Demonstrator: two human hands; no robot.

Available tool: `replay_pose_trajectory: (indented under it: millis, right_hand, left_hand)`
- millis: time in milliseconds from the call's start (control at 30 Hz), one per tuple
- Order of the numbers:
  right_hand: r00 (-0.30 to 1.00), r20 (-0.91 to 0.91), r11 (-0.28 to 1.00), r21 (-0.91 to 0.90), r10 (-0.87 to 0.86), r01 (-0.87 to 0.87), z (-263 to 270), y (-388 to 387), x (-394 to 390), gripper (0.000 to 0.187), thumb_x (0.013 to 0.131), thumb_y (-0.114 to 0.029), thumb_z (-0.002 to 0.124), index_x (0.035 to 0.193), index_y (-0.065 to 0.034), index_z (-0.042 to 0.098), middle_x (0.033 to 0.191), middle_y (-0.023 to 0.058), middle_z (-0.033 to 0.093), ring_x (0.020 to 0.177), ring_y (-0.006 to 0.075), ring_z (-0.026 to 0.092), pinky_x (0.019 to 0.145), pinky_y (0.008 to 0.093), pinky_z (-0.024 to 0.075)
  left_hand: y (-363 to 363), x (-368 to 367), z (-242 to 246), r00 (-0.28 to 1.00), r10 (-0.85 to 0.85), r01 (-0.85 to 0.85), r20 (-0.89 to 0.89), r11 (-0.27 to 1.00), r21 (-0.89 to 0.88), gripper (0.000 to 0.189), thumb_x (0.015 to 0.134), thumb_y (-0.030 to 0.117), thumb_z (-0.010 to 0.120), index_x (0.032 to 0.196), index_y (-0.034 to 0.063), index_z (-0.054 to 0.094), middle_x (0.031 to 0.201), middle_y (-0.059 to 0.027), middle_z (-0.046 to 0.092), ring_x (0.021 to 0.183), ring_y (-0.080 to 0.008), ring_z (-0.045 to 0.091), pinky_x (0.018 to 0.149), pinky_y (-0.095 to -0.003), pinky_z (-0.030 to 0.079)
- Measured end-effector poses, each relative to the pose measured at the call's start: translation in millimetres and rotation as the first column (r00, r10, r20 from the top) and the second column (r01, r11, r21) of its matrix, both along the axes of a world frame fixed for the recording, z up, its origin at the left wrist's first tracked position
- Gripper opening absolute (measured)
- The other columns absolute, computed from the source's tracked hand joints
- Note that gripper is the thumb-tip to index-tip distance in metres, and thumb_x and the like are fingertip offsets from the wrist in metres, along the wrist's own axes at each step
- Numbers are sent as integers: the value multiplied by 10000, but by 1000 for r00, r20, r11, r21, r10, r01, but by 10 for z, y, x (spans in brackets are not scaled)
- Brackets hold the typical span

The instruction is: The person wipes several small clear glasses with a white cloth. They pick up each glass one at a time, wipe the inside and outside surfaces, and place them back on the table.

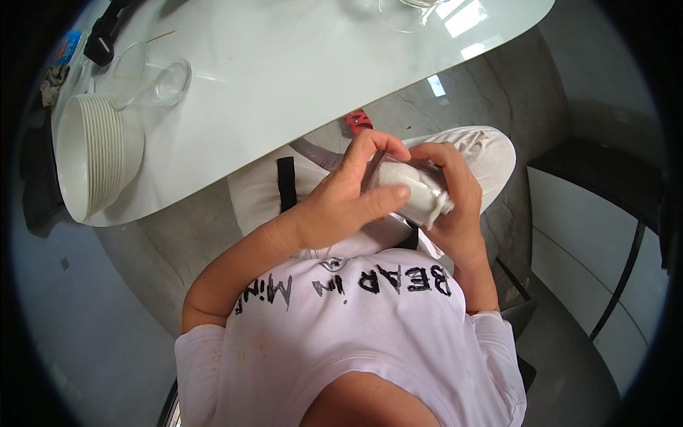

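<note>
Above my lap, both hands hold a clear cup-like container [372,169] with soft white material [408,186] in it, perhaps cloth or tissue. Ragged white ends show at its lower right side. My left hand [339,205] grips the left side, thumb lying across the front and fingers curled over the top. From the other side, the fingers of my right hand [463,205] curve around the container, and its palm hides part of the lower end. Whether the white material is loose or packed tight, I cannot tell.
On the white table [256,91] lie a nested stack of white bowls [101,155], clear cups [171,82], a thin stick [161,36] and a black object [100,47]. More clear glassware [403,16] stands at the top. A white cabinet [581,229] is at right.
</note>
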State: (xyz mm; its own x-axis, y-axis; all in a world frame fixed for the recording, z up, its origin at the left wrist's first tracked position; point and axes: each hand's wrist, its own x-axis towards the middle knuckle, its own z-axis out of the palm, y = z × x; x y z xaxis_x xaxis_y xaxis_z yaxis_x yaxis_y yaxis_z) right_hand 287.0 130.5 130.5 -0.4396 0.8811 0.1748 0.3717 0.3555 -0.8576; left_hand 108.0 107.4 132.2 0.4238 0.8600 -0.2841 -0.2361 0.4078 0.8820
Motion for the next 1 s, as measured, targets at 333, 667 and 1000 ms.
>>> replay_pose_trajectory:
  millis: [333, 667, 1000]
  right_hand:
    - [982, 190, 967, 249, -6, -43, -35, 7, -26, 372, 672, 11, 620, 1030, -24, 528, 833, 128, 587, 689, 288, 586, 572, 349, 476]
    - [984, -176, 939, -340, -5, -56, -144, 47, -120, 268, 729, -119, 703, 899, -37, 513, 774, 57, 564, 696, 135, 546, 633, 252, 439]
    - [980, 199, 894, 438, 7, -95, -28, 50, 117, 320, 663, -86, 697, 940, -8, 557, 737, 91, 584, 569, 232, 588, 494, 303, 457]
  left_hand:
    - [44, 17, -88, 949, 116, -101, -294, 993, 66, 301, 969, 355, 410, 972, 55, 432, 799, -14, 466, 736, -78, 432, 670, -242, 382]
    - [111, -4, 80, 795, 379, -15, -474, 793, 609, 195, 877, 182, 519, 963, 26, 440, 800, -129, 513, 673, -264, 552, 622, -354, 442]
    - [92, 13, 22, 957, 135, -67, -256, 964, 258, 453, 895, 464, 511, 1033, 36, 456, 832, -135, 527, 687, -230, 541, 632, -314, 440]
